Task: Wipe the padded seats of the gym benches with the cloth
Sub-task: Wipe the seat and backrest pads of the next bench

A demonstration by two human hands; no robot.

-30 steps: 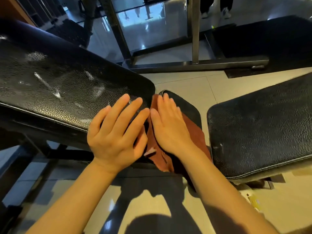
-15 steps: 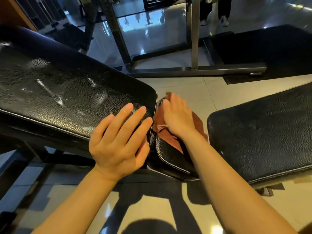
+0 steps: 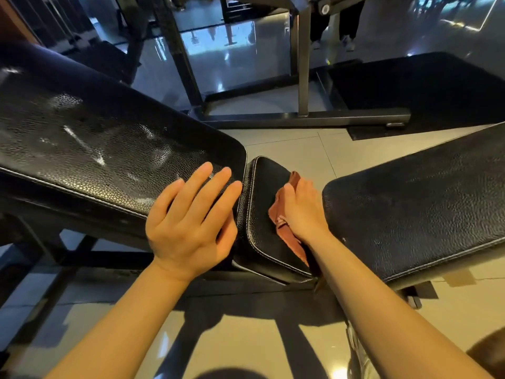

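Currently the cloth is pressed flat by the right hand at mid-frame; the left hand rests open. Bunched cloth could leave the seat partly unwiped.

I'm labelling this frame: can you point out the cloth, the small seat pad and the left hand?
cloth [image 3: 287, 236], head view, bunched fold beside the wrist.
small seat pad [image 3: 262, 192], head view, bare top surface.
left hand [image 3: 188, 222], head view, back of the hand.

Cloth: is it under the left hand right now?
No, the reddish-brown cloth lies under the right hand on the small seat pad, while the left hand rests flat on the large backrest pad.
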